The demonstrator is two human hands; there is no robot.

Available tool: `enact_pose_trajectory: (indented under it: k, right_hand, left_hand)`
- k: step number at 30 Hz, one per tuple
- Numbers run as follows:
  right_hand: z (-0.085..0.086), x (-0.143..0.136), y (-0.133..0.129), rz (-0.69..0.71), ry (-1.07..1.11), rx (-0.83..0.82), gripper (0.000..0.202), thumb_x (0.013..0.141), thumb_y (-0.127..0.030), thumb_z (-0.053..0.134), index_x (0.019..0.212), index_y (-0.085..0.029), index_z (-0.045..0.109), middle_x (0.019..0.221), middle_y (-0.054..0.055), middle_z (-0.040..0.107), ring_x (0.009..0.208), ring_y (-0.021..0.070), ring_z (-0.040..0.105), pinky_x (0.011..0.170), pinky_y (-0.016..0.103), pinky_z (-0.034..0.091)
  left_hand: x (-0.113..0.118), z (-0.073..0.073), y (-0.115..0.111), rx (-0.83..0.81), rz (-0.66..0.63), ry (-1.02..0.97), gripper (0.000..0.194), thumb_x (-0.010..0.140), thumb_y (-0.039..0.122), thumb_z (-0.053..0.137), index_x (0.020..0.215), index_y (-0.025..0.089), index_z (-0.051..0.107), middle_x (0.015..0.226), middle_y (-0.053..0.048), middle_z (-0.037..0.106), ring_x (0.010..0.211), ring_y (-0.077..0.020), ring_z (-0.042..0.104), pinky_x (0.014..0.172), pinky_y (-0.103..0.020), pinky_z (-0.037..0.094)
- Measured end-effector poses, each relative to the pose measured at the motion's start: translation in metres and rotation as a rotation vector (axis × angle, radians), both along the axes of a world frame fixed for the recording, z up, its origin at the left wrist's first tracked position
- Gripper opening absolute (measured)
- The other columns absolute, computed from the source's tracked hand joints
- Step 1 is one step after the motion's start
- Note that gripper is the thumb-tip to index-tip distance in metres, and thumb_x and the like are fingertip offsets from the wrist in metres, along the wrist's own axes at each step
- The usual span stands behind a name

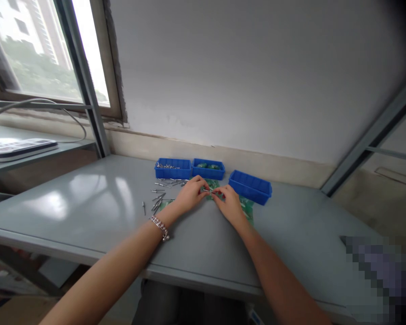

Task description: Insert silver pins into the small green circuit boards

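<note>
My left hand [191, 194], with a beaded bracelet [160, 227] at the wrist, and my right hand [229, 203] meet above the middle of the table. Between their fingertips they pinch a small thin metal piece [209, 192], one end in each hand. Green plastic packets lie behind my hands and beside my right hand [246, 208]. Left of my left hand, several metal pins [158, 201] are scattered on the table.
Along the back stand a blue bin with metal pins [173, 172], a blue bin with green packets [208, 173] and another blue bin [250, 189] at the right. A white device [20, 150] rests on the left shelf.
</note>
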State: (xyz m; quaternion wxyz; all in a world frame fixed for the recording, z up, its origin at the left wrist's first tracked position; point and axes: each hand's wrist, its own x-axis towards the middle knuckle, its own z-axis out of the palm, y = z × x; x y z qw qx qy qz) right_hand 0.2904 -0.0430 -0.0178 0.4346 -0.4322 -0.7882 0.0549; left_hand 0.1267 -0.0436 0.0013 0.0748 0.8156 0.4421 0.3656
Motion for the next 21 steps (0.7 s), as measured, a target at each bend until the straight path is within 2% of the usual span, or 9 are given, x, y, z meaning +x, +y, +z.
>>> enact_pose_trajectory:
  k: [21]
  right_hand:
    - [-0.0021,0.0002,0.0018,0.010,0.005,0.008,0.009,0.074,-0.016,0.055,0.080,-0.016,0.061,0.075,0.005,0.051,0.075,0.0189,0.051,0.064,0.029,0.042]
  left_hand:
    - [0.0000,-0.0011,0.0012,0.009,-0.004,-0.007,0.010,0.074,0.023,0.057,0.081,0.016,0.058,0.086,-0.003,0.048,0.063,-0.0085,0.045,0.066,-0.023,0.040]
